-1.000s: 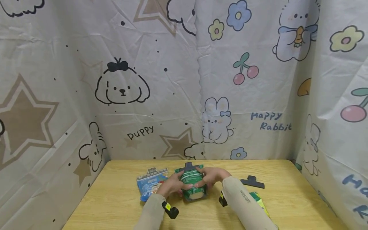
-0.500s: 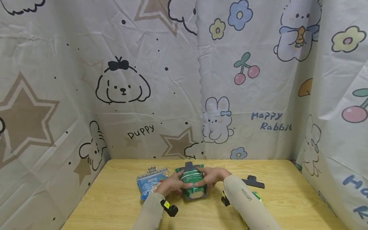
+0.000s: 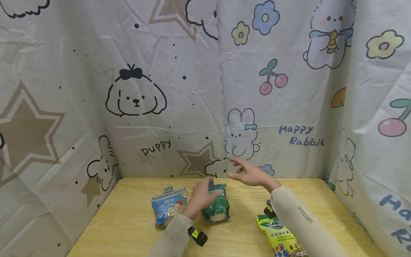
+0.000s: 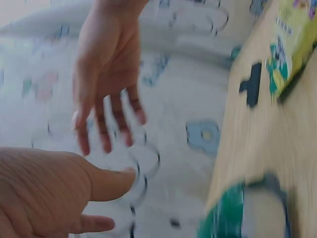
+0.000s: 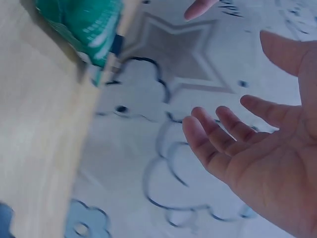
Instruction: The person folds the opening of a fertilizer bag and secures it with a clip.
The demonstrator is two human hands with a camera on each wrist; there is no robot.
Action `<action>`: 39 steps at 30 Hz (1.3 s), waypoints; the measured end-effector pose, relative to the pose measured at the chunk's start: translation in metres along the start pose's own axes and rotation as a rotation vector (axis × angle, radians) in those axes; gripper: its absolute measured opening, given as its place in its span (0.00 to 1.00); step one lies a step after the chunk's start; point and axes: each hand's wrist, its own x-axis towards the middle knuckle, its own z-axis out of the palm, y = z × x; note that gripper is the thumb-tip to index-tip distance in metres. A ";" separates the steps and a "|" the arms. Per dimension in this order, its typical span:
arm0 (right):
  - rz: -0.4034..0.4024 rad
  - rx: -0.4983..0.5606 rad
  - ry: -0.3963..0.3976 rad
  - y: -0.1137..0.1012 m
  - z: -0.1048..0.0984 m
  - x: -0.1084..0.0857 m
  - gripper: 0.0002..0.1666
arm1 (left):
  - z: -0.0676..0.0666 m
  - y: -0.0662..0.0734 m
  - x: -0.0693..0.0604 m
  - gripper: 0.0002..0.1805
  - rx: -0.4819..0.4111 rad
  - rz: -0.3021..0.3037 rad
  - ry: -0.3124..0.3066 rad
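A green bag (image 3: 219,208) with a black clip (image 3: 219,186) across its top lies on the wooden table. My left hand (image 3: 201,195) is raised and overlaps the bag's left side in the head view; the left wrist view shows it apart from the bag, thumb straight. Up at the right, in front of the cloth backdrop, my right hand (image 3: 252,174) holds nothing. Its fingers (image 5: 213,136) are spread and loosely bent in the right wrist view.
At the left lies a blue bag (image 3: 168,205) with a clip (image 3: 169,192) along its top. A yellow-and-green bag (image 3: 279,233) sits at the right, partly under the right sleeve. A loose black clip (image 4: 253,85) lies near it.
Both hands have let go of the green bag and lifted; the right rose up and to the right. Its forearm now hides the loose clip, while more of the yellow bag shows.
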 end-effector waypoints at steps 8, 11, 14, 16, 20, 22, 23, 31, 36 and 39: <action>-0.117 -0.066 0.141 0.006 -0.038 -0.057 0.37 | 0.026 0.047 -0.026 0.28 -0.007 0.269 0.031; -0.114 -0.090 0.162 0.014 -0.042 -0.078 0.36 | 0.039 0.057 -0.032 0.26 -0.030 0.281 -0.023; -0.096 -0.122 0.169 0.026 -0.040 -0.096 0.36 | 0.053 0.062 -0.034 0.25 -0.086 0.261 -0.090; -0.072 -0.124 0.161 0.036 -0.036 -0.106 0.36 | 0.064 0.062 -0.034 0.24 -0.110 0.235 -0.127; 0.009 -0.095 0.123 0.057 -0.026 -0.123 0.37 | 0.087 0.059 -0.033 0.24 -0.135 0.158 -0.199; 0.065 -0.076 0.094 0.068 -0.022 -0.130 0.38 | 0.099 0.056 -0.033 0.23 -0.135 0.107 -0.241; 0.096 -0.058 0.077 0.073 -0.020 -0.133 0.38 | 0.105 0.055 -0.033 0.23 -0.132 0.082 -0.262; 0.322 0.048 -0.020 0.112 -0.004 -0.150 0.42 | 0.137 0.053 -0.038 0.22 -0.192 -0.111 -0.365; 0.384 0.160 -0.118 0.136 0.005 -0.154 0.45 | 0.145 0.053 -0.038 0.23 -0.289 -0.181 -0.379; 0.441 0.202 -0.128 0.141 0.010 -0.152 0.44 | 0.149 0.053 -0.037 0.24 -0.331 -0.200 -0.382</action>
